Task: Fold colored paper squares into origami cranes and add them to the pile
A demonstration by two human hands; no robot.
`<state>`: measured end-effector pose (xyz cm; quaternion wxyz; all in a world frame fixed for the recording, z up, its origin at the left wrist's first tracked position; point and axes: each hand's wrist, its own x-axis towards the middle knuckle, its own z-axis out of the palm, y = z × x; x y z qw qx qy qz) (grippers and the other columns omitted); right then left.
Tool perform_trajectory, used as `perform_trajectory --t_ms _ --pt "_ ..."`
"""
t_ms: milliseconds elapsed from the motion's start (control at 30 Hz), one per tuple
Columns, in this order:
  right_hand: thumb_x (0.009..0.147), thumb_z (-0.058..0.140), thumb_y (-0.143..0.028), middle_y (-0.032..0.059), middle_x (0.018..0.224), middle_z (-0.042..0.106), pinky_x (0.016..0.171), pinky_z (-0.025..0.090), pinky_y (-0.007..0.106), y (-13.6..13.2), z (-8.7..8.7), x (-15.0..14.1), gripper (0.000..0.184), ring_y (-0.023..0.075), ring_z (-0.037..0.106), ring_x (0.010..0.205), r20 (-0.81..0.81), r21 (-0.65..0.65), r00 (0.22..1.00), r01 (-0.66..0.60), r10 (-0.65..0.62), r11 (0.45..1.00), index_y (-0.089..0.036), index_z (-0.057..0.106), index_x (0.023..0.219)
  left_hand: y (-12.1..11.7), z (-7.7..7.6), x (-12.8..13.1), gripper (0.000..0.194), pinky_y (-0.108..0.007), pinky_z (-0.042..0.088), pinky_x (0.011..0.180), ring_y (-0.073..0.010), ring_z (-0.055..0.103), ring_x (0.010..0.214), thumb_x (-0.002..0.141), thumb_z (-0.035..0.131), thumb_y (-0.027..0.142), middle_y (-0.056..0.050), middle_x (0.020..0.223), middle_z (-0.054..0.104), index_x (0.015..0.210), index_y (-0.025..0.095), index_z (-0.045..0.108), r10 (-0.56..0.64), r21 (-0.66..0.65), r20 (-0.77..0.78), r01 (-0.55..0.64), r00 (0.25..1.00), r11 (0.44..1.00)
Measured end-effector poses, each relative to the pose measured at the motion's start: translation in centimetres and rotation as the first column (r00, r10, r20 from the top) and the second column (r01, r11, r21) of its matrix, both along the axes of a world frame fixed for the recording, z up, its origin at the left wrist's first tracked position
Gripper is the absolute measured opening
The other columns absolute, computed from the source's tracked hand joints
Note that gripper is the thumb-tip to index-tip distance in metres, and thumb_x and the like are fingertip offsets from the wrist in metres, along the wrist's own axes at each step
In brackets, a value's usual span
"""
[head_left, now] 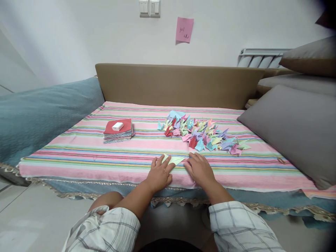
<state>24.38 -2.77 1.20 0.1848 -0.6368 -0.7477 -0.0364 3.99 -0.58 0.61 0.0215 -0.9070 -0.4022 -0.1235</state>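
A pale green folded paper [175, 160] lies on the striped cloth [86, 154] near its front edge. My left hand [159, 174] rests flat on the paper's left part, fingers spread and pressing down. My right hand [199, 168] lies just right of the paper, its fingertips at the paper's right tip. Beyond the hands sits a heap of several coloured paper cranes [201, 134].
A stack of square coloured sheets [118, 131] with a red top sheet carries a small white box [118, 126] at the left. Grey cushions [291, 129] crowd the right side. A teal blanket [39, 112] covers the left. The brown sofa back [178, 84] runs behind.
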Motion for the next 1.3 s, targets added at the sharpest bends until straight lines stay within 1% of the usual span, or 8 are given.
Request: perform_trajectory --t_ms 100,200,467,633,833,1000,1200,1300 --pt "0.091 0.035 -0.036 0.01 0.136 0.045 0.108 0.02 0.046 0.0 -0.2 -1.1 0.041 0.0243 0.034 0.129 -0.013 0.067 0.991 -0.134 0.135 0.989 -0.017 0.052 0.123 0.0 -0.2 0.1 0.045 -0.06 0.02 0.102 -0.0348 0.027 0.13 0.076 0.052 0.023 -0.006 0.143 0.036 0.12 0.027 0.049 0.004 0.006 -0.001 -0.004 1.0 1.0" --pt "0.089 0.037 -0.046 0.0097 0.144 0.032 0.11 0.014 0.047 0.1 -0.8 -2.6 0.06 0.0243 0.022 0.135 0.02 -0.02 0.934 -0.355 0.355 0.935 -0.015 0.028 0.14 0.1 -0.2 0.1 0.055 -0.06 0.019 0.102 -0.0353 0.026 0.131 0.076 0.053 0.027 -0.007 0.143 0.035 0.13 0.027 0.041 0.005 -0.027 -0.01 -0.005 1.0 1.0" --pt "0.087 0.03 -0.06 0.009 0.148 0.023 0.109 0.014 0.051 0.3 -2.0 -3.2 0.069 0.0244 0.018 0.136 0.031 -0.151 0.945 -0.318 0.326 0.936 -0.017 0.024 0.141 0.6 1.3 -2.5 0.068 -0.065 0.012 0.101 -0.0327 0.019 0.135 0.074 0.063 0.029 -0.003 0.147 0.027 0.133 0.043 0.032 -0.064 -0.144 -0.114 0.047 0.991 0.988" --pt "0.085 0.033 -0.06 0.008 0.148 0.023 0.108 0.015 0.052 0.3 -2.0 -3.1 0.069 0.0248 0.017 0.136 0.045 -0.16 0.946 -0.31 0.32 0.937 -0.02 0.026 0.141 0.5 1.6 -4.3 0.069 -0.061 0.016 0.103 -0.0318 0.023 0.134 0.071 0.066 0.032 -0.004 0.146 0.03 0.133 0.039 0.036 -0.018 -0.176 -0.129 -0.004 0.991 0.984" --pt "0.086 0.038 -0.056 0.0085 0.148 0.024 0.108 0.015 0.051 0.5 -2.1 -3.2 0.066 0.0243 0.019 0.136 0.043 -0.16 0.947 -0.309 0.32 0.937 -0.021 0.026 0.141 0.8 3.3 -6.4 0.049 -0.054 0.03 0.099 -0.0324 0.033 0.129 0.073 0.062 0.036 -0.004 0.14 0.04 0.122 0.035 0.052 0.099 -0.182 -0.128 -0.121 0.987 0.976" --pt "0.086 0.038 -0.056 0.0084 0.147 0.024 0.108 0.014 0.051 0.4 -2.2 -3.3 0.065 0.0245 0.019 0.136 0.037 -0.154 0.948 -0.307 0.316 0.939 -0.021 0.028 0.14 1.0 5.1 -6.0 0.029 -0.047 0.032 0.101 -0.0236 0.051 0.116 0.086 0.043 0.037 -0.007 0.116 0.063 0.102 0.026 0.065 0.243 -0.148 0.019 -0.237 0.97 0.96" --pt "0.084 0.046 -0.042 0.0093 0.148 0.023 0.108 0.013 0.052 0.4 -2.3 -3.4 0.067 0.0246 0.017 0.137 0.044 -0.164 0.948 -0.304 0.315 0.939 -0.02 0.021 0.142 0.2 2.2 -0.6 0.076 -0.045 0.02 0.109 -0.0239 0.025 0.135 0.081 0.05 0.051 -0.015 0.142 0.035 0.14 0.013 0.023 -0.12 -0.037 0.07 0.123 0.99 0.992" --pt "0.08 0.05 -0.036 0.0108 0.147 0.025 0.109 0.011 0.051 0.4 -2.4 -3.3 0.07 0.0248 0.016 0.137 0.053 -0.169 0.947 -0.303 0.316 0.938 -0.017 0.022 0.142 0.3 0.1 0.7 0.083 -0.047 0.019 0.108 -0.0262 0.023 0.135 0.078 0.048 0.059 -0.018 0.143 0.032 0.141 0.011 0.021 -0.109 -0.013 0.032 0.11 0.993 0.994"
